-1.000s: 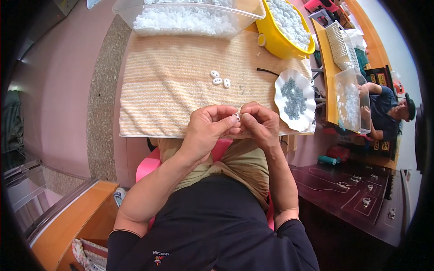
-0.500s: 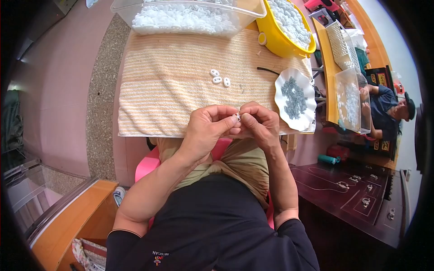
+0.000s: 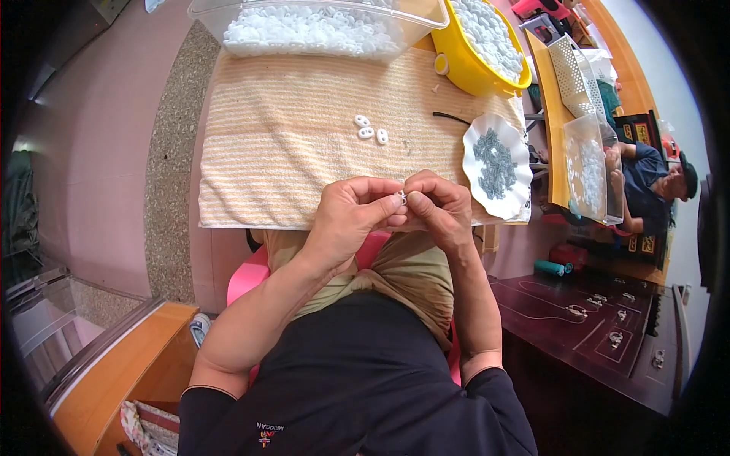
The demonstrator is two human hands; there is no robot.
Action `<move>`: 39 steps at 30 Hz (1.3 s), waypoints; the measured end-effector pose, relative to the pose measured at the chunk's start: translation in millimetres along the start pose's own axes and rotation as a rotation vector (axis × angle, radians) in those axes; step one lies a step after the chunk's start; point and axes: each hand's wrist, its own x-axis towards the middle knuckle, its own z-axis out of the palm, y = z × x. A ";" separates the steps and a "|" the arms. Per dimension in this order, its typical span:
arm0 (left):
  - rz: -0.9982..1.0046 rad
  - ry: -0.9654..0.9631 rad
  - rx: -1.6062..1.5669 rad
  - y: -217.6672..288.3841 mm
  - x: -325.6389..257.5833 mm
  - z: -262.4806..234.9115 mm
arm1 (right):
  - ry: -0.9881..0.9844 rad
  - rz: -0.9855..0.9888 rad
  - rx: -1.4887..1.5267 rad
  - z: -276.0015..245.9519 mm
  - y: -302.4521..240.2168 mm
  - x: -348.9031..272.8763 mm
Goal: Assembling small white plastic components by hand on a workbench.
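Near the front edge of the towel-covered table, my left hand [image 3: 356,213] and my right hand [image 3: 441,208] meet fingertip to fingertip. Both pinch a small white plastic piece [image 3: 404,196], mostly hidden by the fingers. Farther off on the striped towel [image 3: 274,129] lie a few white oval pieces [image 3: 366,133], each with two holes. To the right, a scalloped white plate [image 3: 518,199] holds a heap of small grey pieces [image 3: 496,163]. A thin black stick [image 3: 452,117] rests beside the plate's far edge.
A clear plastic bin [image 3: 414,23] of white pieces stands at the back, next to a yellow basin [image 3: 456,80] filled with similar pieces. On the right, another person [image 3: 646,178] sits at a wooden table with a clear box [image 3: 601,163]. A dark red panel [image 3: 563,319] lies at lower right.
Very little differs. My fingertips have shifted slightly around the small white piece; the loose pieces, plate and containers stay where they were.
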 end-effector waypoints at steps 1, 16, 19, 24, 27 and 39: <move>-0.004 0.004 0.005 0.1 -0.2 0.3 | -0.001 -0.011 -0.011 0.0 -0.1 0.0; 0.090 0.018 0.094 -5.5 -0.6 1.5 | 0.017 -0.050 -0.095 4.3 -3.5 -1.5; 0.089 0.012 0.085 -5.7 -0.5 2.0 | 0.029 -0.014 -0.039 6.8 -6.5 -2.4; 0.090 0.017 0.066 -5.8 -1.1 2.8 | 0.018 -0.032 -0.088 5.1 -5.9 -2.0; 0.088 0.020 0.061 -5.7 -1.2 2.7 | 0.009 -0.037 -0.171 4.9 -6.6 -2.6; 0.107 0.013 0.089 -8.5 -1.0 3.4 | -0.007 -0.044 -0.255 4.8 -8.3 -3.4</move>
